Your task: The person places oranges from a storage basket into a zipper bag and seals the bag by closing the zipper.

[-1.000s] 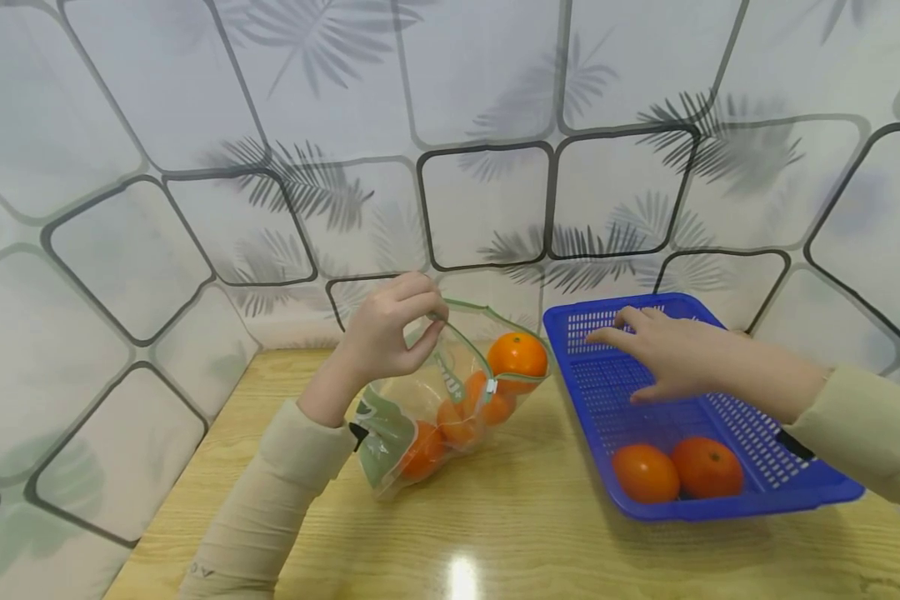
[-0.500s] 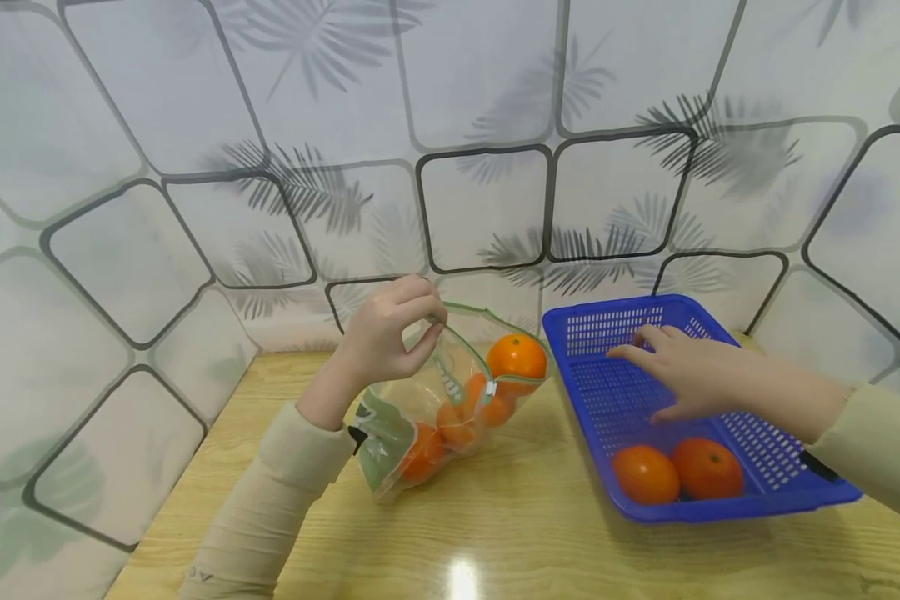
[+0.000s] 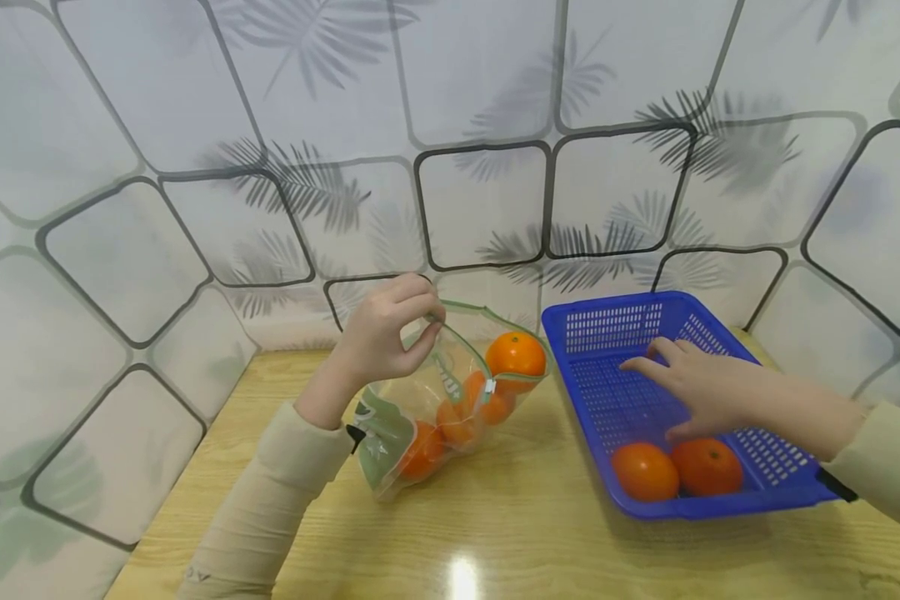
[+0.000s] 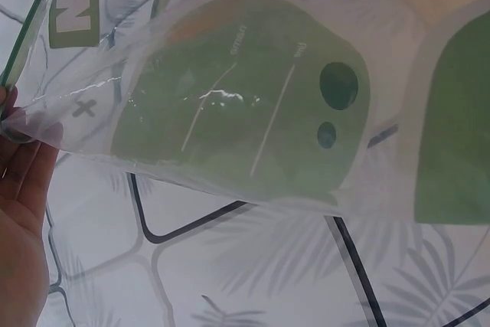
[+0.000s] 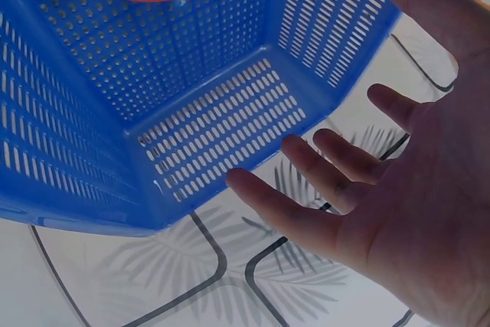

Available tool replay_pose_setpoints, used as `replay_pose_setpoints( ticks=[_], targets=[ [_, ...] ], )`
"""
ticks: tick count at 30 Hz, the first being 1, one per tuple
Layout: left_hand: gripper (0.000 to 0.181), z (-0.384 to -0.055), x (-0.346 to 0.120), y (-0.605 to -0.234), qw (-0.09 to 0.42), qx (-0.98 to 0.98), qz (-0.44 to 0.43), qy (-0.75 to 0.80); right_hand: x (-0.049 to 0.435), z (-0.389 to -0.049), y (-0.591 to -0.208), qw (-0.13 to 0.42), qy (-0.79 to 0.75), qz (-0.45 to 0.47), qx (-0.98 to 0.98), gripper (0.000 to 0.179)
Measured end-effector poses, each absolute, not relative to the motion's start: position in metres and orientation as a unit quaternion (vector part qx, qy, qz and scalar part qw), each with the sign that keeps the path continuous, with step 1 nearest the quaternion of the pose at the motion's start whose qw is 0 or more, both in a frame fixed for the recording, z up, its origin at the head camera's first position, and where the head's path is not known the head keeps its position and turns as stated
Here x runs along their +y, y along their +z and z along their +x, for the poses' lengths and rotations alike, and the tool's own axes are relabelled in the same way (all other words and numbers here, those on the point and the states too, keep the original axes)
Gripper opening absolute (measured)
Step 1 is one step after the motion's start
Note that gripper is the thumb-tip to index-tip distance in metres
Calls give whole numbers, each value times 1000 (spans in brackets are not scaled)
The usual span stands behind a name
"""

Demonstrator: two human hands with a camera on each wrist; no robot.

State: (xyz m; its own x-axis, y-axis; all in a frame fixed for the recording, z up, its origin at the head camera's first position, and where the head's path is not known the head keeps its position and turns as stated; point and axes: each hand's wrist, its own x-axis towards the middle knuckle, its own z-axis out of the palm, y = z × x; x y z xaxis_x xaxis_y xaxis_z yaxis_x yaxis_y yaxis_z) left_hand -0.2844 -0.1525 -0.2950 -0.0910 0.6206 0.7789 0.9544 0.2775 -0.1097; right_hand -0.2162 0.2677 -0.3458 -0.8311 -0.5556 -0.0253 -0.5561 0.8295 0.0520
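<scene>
My left hand (image 3: 393,329) pinches the top edge of a clear zip bag (image 3: 390,442) with green print, holding its mouth up. Several oranges lie inside; one orange (image 3: 516,356) shows at the bag's right opening. In the left wrist view the bag's green panel (image 4: 253,105) fills the middle, with fingers at its zip edge. My right hand (image 3: 708,387) hovers over the blue basket (image 3: 600,408), fingers spread and holding nothing. Close below the thumb sit two oranges, a left orange (image 3: 645,472) and a right orange (image 3: 707,467), side by side at the basket's near end.
A pale wooden table (image 3: 495,533) carries both bag and basket. Behind it rises a wall covering (image 3: 483,208) with dark outlines and leaf prints. The basket has slotted walls and a raised rim.
My right hand has moved right and toward the near end of the basket, closer to the two oranges. The left hand and the bag stay almost where they were.
</scene>
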Motion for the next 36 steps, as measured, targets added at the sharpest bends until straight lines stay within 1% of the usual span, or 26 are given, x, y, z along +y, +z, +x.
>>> replay_pose_setpoints(
  ticks=[10, 20, 27, 32, 36],
  targets=[
    [11, -284, -152, -297, 381, -707, -555, -220, 281, -213, -361, 23, 13, -293, 956, 92],
    [10, -284, -152, -297, 380, -705, -557, -219, 296, -206, -377, 42, -6, -283, 958, 90],
    [9, -284, -152, -298, 380, -709, -553, -218, 299, -202, -386, 63, -19, -274, 959, 90],
    [9, -284, -152, -298, 380, -707, -555, -219, 300, -201, -393, 64, -21, -280, 958, 90],
    [8, -285, -152, -297, 378, -706, -557, -221, 301, -200, -396, 75, -29, -276, 958, 90]
  ],
)
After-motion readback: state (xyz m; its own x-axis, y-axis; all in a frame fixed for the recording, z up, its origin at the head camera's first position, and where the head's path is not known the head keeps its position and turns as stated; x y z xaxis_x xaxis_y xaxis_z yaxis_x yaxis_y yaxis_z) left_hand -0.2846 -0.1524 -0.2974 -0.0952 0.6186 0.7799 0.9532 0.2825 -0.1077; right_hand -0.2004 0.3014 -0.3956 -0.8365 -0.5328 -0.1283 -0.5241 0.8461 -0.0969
